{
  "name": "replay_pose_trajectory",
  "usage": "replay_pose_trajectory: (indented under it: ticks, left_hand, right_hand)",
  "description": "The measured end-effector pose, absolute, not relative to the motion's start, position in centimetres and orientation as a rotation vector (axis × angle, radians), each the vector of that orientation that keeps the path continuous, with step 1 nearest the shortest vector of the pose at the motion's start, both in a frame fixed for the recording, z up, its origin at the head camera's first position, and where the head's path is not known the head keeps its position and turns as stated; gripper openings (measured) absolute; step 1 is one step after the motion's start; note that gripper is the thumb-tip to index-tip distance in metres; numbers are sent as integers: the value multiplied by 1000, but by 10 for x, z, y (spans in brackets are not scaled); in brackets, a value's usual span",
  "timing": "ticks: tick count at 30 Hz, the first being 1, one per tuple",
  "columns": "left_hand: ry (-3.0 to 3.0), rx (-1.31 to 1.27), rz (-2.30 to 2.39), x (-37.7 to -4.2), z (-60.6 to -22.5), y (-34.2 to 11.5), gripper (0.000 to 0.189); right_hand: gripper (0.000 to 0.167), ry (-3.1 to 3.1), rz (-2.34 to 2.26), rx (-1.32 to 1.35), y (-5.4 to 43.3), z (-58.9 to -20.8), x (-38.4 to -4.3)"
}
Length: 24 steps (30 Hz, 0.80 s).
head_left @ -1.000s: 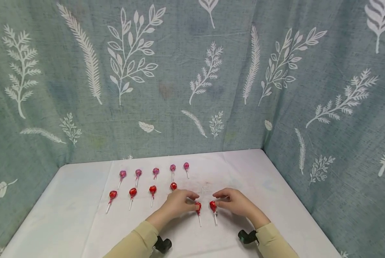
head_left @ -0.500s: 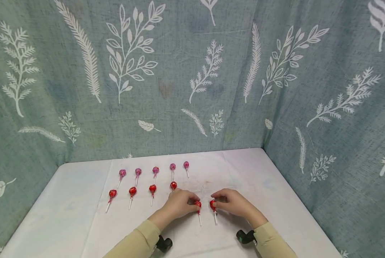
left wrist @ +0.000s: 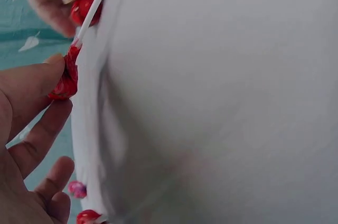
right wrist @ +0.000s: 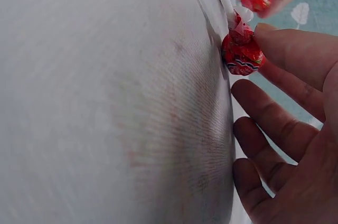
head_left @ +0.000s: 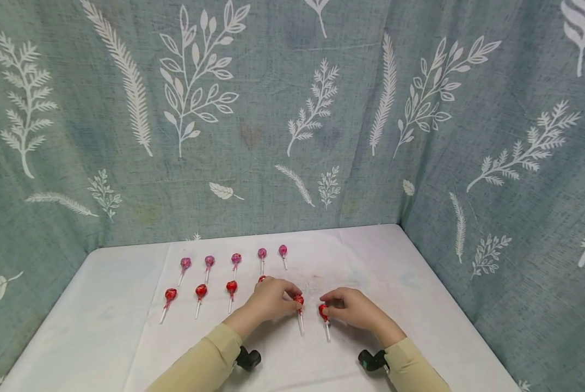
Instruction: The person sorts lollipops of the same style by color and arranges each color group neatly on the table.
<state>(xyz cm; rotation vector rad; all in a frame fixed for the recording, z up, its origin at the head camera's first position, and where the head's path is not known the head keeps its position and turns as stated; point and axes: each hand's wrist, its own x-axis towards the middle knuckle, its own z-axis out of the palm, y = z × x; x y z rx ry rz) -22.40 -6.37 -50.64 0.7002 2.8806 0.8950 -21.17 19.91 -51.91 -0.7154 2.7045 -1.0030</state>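
My left hand (head_left: 271, 299) pinches a red-wrapped lollipop (head_left: 299, 300) by its candy head between thumb and fingertip. In the left wrist view that lollipop (left wrist: 65, 78) appears held above the white cloth, its stick pointing away from the fingers. Close by on the right, my right hand (head_left: 356, 308) has thumb and forefinger around the head of a second red lollipop (head_left: 324, 311), which touches the cloth in the right wrist view. Its other fingers rest on the cloth. Behind my left hand, another red lollipop (head_left: 262, 279) is mostly hidden.
Three red lollipops (head_left: 201, 291) lie in a row to the left on the white-covered table (head_left: 125, 283). A row of several pink-purple lollipops (head_left: 236, 258) lies farther back. A leaf-patterned curtain (head_left: 253, 163) encloses the table's back and sides.
My left hand has raised its lollipop slightly and moved it away from me, covering more of the red one behind. The right hand has closed in slightly on its lollipop, which stays in place.
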Motion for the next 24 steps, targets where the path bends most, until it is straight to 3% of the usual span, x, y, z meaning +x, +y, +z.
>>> replay_pose_trajectory:
  ticks: [12,24]
  left_hand:
    - [2968,554,805,-270,-480,-75,24]
    - [2950,461,742,-290,-484,-76,25]
  right_hand:
    - [29,2698,-985,-663,198,-519,-211]
    - [30,2703,-1003,-672,199,-519,-210]
